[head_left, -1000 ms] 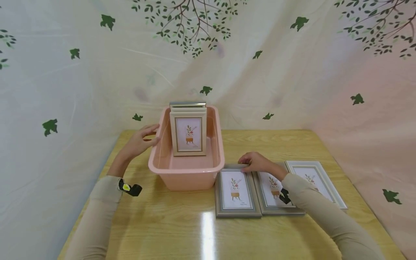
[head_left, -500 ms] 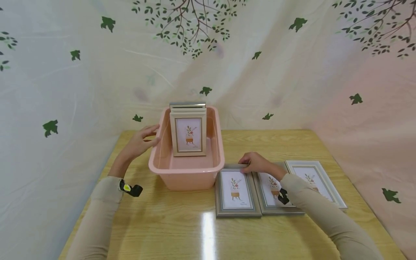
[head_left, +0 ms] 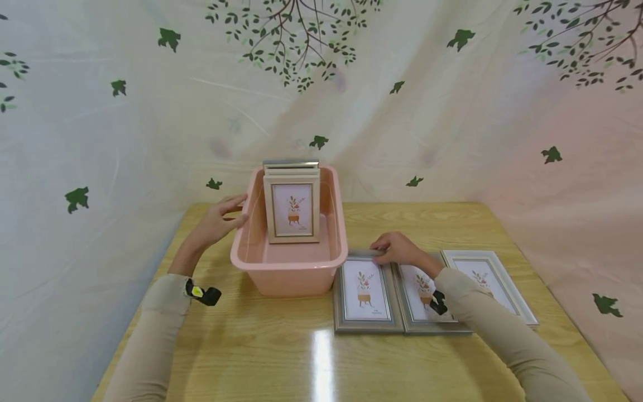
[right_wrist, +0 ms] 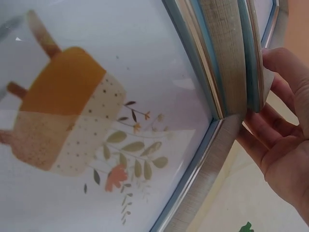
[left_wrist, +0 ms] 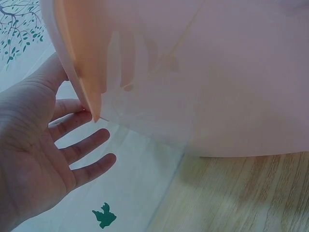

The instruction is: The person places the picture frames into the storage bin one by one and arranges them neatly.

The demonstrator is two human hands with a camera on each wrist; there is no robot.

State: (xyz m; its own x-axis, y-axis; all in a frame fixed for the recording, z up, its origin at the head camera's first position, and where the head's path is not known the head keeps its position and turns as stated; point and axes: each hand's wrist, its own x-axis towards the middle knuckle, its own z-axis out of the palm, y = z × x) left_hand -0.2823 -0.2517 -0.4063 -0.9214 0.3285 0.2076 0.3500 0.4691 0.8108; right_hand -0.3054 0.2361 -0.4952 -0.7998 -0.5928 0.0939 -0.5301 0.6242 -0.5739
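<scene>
The left hand (head_left: 216,226) rests spread fingers against the tub (head_left: 288,266), seemingly to steady it, while the right hand (head_left: 396,248) pinches the far edge (a handy hold, perhaps slightly raised) of the gray frame (head_left: 364,290) beside the tub.

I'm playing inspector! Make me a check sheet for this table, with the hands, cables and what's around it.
Surface: wooden table with a bright reflection.
Job's things: pink tub, with a cream frame standing inside and other frames behind it; beside the tub, a gray frame, then a second gray frame, then a white frame.
Clutter: nothing seen.
Left hand: touches the tub's rim.
Right hand: pinches the far edge of the gray frame nearest the tub.
Cables: nothing seen.
Surroundings: pale cloth with green birds.
</scene>
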